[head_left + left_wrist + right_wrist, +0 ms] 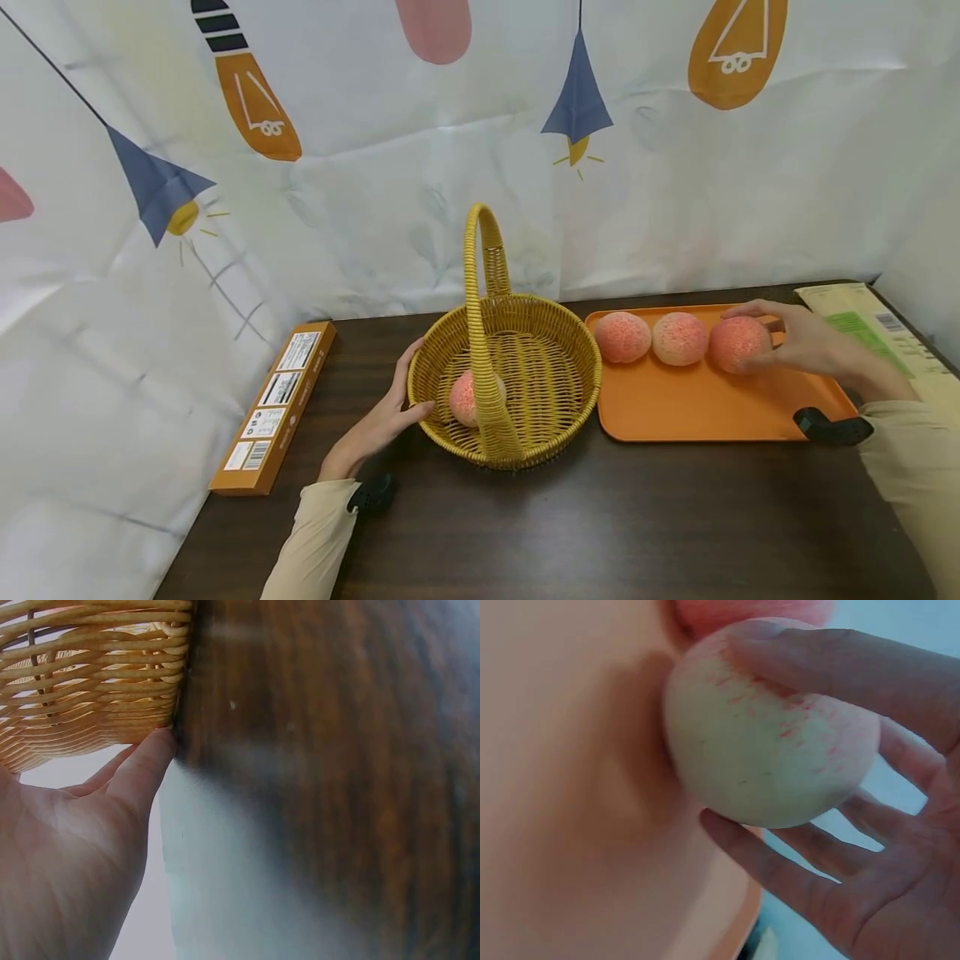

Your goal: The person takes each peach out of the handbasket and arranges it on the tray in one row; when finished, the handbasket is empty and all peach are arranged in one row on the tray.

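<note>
A yellow woven basket (pixel 579 397) with a tall handle stands on the dark table, and one pink peach (pixel 462 398) lies inside. My left hand (pixel 386 412) rests against the basket's left side, thumb and fingers spread along its outer wall. In the left wrist view the thumb touches the weave (pixel 112 690). At the right, my right hand (pixel 798 337) holds a peach (pixel 737 343) between thumb and fingers over the orange tray (pixel 675 408). The right wrist view shows that peach (pixel 742 750) pale underneath. Two more peaches, one left (pixel 622 337) and one middle (pixel 679 338), sit on the tray.
A long orange box (pixel 273 408) with white labels lies at the table's left edge. Behind my right forearm lies a flat pale green package (pixel 862 321). White printed cloth (pixel 420 208) hangs behind the table.
</note>
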`<state>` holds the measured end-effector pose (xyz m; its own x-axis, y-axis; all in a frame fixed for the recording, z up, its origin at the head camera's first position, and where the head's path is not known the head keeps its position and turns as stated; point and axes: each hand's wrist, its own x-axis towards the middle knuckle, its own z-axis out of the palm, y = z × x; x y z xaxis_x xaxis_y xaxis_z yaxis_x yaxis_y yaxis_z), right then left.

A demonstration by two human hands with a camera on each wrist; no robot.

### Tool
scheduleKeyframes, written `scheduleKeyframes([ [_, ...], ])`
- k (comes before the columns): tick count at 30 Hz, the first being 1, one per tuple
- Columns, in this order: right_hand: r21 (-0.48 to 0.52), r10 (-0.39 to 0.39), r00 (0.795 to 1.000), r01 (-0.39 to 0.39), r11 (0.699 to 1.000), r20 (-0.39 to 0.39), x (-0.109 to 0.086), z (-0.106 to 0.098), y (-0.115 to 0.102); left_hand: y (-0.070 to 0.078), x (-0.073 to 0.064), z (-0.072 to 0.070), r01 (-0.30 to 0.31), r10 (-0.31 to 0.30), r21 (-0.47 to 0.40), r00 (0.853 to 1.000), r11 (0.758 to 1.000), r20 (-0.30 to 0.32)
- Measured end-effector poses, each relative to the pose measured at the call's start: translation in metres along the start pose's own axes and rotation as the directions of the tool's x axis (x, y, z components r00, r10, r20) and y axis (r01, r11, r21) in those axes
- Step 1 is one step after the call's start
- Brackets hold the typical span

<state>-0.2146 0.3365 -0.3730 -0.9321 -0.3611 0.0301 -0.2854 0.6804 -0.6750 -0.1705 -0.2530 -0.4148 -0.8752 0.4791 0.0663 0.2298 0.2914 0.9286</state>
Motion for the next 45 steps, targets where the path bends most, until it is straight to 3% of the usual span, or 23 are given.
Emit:
scheduleKeyframes([
  [11,-0.118,-0.013,0.999,0.018,0.993,0.040,0.006,0.002,0.001,0.002,-0.001,0.000,0.003,-0.003,0.003,1.000,1.000,0.001],
  [22,-0.080,-0.005,0.999,0.008,0.997,0.039,0.006,0.005,0.004,0.003,-0.002,0.001,0.023,-0.023,0.008,1.000,1.000,-0.004],
  [26,-0.076,-0.029,0.999,0.030,0.997,0.013,0.003,0.005,0.003,0.004,-0.001,0.001,0.022,-0.022,0.009,1.000,1.000,-0.003],
  [29,-0.086,-0.106,0.994,0.102,0.991,-0.040,0.002,0.004,-0.006,0.004,-0.001,0.001,0.026,-0.026,0.015,1.000,1.000,-0.004],
  [33,-0.144,-0.240,0.966,0.225,0.964,-0.095,0.005,0.004,-0.038,0.005,-0.001,0.001,0.023,-0.022,0.016,1.000,1.000,-0.006],
  [38,-0.132,-0.375,0.919,0.360,0.924,-0.121,0.015,0.016,-0.106,0.004,-0.001,0.001,0.017,-0.017,0.009,1.000,1.000,-0.006],
  [42,-0.044,-0.484,0.869,0.482,0.875,-0.103,0.026,0.045,-0.162,0.003,-0.002,0.001,0.012,-0.012,0.006,1.000,1.000,-0.007],
  [45,0.006,-0.549,0.833,0.551,0.835,-0.065,0.036,0.077,-0.193,0.002,-0.001,0.001,0.008,-0.008,0.002,1.000,1.000,-0.004],
])
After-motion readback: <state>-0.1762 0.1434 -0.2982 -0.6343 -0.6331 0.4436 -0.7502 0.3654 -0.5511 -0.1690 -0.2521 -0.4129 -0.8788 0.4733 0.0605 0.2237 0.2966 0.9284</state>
